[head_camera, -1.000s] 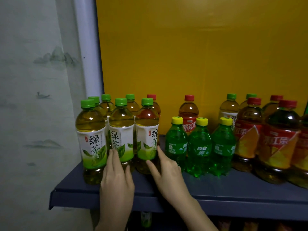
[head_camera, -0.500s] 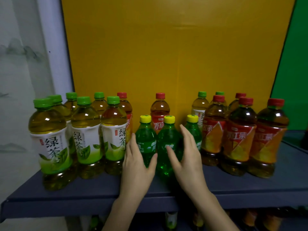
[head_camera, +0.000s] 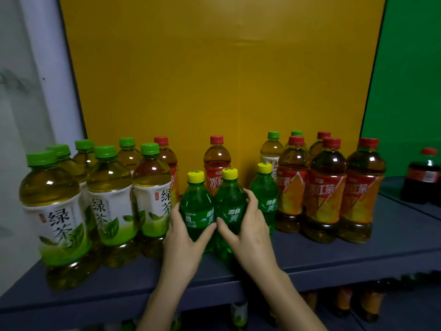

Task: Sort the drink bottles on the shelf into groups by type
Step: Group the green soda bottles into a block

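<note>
Risk number one is the shelf lip at 6 o'clock. Both gripped sodas stand close to the front edge, so a careless tug toward the body could drop one off, I reckon.

Left hand wraps the left soda bottle from its 8 o'clock side, with the thumb across the label and the fingers curled round the side. Right hand grips the middle soda bottle from 4 o'clock, fingers curled over its shoulder and thumb low in front. The thumb tips nearly meet between the two. Both bottles are upright; can't tell if either is lifted.

It's cramped too. The green tea bottles crowd in at 9 o'clock and the third soda bottle is just beside at 3 o'clock, so a sideways shuffle could domino them.

Further back, a lone red-capped bottle stands at 12 o'clock. Green-capped strays hide at 1 o'clock behind the red tea group. Reaching over the front row for those looks like the likeliest knock-over.
</note>
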### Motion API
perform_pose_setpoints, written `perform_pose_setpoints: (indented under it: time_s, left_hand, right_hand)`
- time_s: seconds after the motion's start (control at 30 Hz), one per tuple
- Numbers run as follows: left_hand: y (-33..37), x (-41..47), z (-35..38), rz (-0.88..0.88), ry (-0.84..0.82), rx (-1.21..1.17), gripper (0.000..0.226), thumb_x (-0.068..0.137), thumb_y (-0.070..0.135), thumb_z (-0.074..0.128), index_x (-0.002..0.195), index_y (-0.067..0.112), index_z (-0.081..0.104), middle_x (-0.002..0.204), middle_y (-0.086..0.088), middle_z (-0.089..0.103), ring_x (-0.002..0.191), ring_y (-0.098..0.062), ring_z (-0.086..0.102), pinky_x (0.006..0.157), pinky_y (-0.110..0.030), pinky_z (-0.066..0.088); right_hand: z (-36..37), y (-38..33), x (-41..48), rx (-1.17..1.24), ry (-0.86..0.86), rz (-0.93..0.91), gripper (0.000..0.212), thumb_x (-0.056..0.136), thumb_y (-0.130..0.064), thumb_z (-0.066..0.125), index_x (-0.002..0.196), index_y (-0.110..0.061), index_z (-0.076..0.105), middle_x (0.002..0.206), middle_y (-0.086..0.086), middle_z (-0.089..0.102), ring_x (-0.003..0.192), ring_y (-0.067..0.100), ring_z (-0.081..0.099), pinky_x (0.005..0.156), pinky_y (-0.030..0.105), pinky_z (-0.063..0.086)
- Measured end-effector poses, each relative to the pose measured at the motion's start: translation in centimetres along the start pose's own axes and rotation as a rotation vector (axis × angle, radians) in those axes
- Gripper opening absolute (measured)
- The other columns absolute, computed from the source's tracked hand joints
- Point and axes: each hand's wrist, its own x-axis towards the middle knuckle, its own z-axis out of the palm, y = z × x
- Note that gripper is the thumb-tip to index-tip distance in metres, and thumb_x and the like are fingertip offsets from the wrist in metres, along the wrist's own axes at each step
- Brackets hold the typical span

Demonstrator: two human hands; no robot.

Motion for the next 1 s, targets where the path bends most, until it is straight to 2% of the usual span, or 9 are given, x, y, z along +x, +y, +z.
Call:
perform_pose_setpoints:
  time_s: [0.13,0.3,0.37,0.47,0.53,0.67,0.83,0.93,1.0]
  left_hand:
    - [0.1,-1.1,-0.6,-0.013,-0.017,-0.111,0.077,0.062,0.043,0.073,0.127,0.019,0.041,0.119,0.003,0.058,0.11,-0.012,0.057,0.093,-0.034,0.049]
    - [1.3,-2.4,0.0,-0.016,-0.046,-0.249,0.078,0.054,0.055,0.079,0.121,0.031,0.047,0.113,0.011,0.062,0.106,-0.01,0.061,0.091,-0.041,0.052]
    - [2.1,-2.8,0.8,-0.004,-0.074,-0.269,0.076,0.051,0.057,0.074,0.119,0.034,0.049,0.111,0.013,0.064,0.104,-0.008,0.062,0.089,-0.042,0.053]
    - [4.1,-3.5,2.9,0.013,-0.114,-0.31,0.072,0.05,0.056,0.074,0.116,0.039,0.051,0.109,0.014,0.065,0.102,-0.006,0.063,0.088,-0.04,0.054]
    - [5.8,-3.9,4.9,0.024,-0.159,-0.349,0.074,0.05,0.055,0.075,0.118,0.036,0.051,0.11,0.013,0.065,0.103,-0.006,0.063,0.088,-0.04,0.054]
    - [9.7,-5.3,9.7,0.053,-0.25,-0.412,0.083,0.053,0.054,0.08,0.124,0.025,0.05,0.113,0.011,0.064,0.105,-0.006,0.061,0.09,-0.039,0.053]
    - [15.5,-8.4,17.6,0.081,-0.337,-0.494,0.073,0.052,0.047,0.077,0.118,0.028,0.053,0.107,0.014,0.065,0.101,-0.005,0.063,0.088,-0.035,0.053]
    - [19.0,-10.8,22.9,0.093,-0.385,-0.544,0.076,0.051,0.045,0.083,0.118,0.022,0.054,0.106,0.01,0.067,0.098,-0.005,0.064,0.086,-0.033,0.054]
    - [21.2,-12.6,26.1,0.102,-0.421,-0.571,0.075,0.051,0.046,0.079,0.118,0.021,0.054,0.105,0.012,0.066,0.097,-0.004,0.064,0.084,-0.025,0.054]
  right_hand:
    - [-0.2,0.2,-1.4,-0.003,0.016,0.06,0.08,0.081,-0.049,0.06,0.141,-0.018,0.018,0.136,-0.004,0.041,0.123,0.016,0.046,0.099,0.031,0.043]
    - [-2.6,0.4,-3.0,-0.005,0.081,0.051,0.078,0.078,-0.055,0.06,0.139,-0.02,0.025,0.119,-0.016,0.037,0.111,-0.001,0.041,0.097,0.028,0.042]
    - [-4.1,0.9,-3.8,0.02,0.123,0.069,0.077,0.074,-0.061,0.058,0.135,-0.024,0.03,0.117,-0.017,0.041,0.108,-0.004,0.045,0.093,0.026,0.044]
    - [-7.4,2.0,-4.8,0.061,0.207,0.128,0.072,0.07,-0.06,0.061,0.129,-0.026,0.036,0.115,-0.018,0.047,0.106,-0.006,0.049,0.088,0.02,0.045]
    - [-10.1,3.0,-5.3,0.031,0.263,0.132,0.073,0.07,-0.06,0.063,0.128,-0.025,0.037,0.116,-0.017,0.048,0.107,-0.005,0.049,0.087,0.017,0.044]
    - [-16.0,5.7,-6.5,-0.026,0.369,0.136,0.056,0.074,-0.043,0.07,0.119,-0.029,0.04,0.108,-0.021,0.048,0.104,-0.012,0.049,0.083,0.008,0.043]
    - [-25.0,10.1,-9.0,-0.067,0.436,0.16,0.053,0.074,-0.038,0.071,0.116,-0.031,0.04,0.106,-0.022,0.047,0.098,-0.018,0.049,0.076,0.004,0.042]
    - [-30.7,12.9,-10.9,-0.132,0.462,0.181,0.053,0.072,-0.047,0.067,0.114,-0.034,0.037,0.107,-0.023,0.047,0.098,-0.019,0.048,0.075,0.003,0.042]
    - [-34.3,14.9,-12.2,-0.169,0.478,0.207,0.056,0.068,-0.056,0.061,0.115,-0.036,0.036,0.109,-0.022,0.048,0.098,-0.019,0.048,0.074,0.002,0.041]
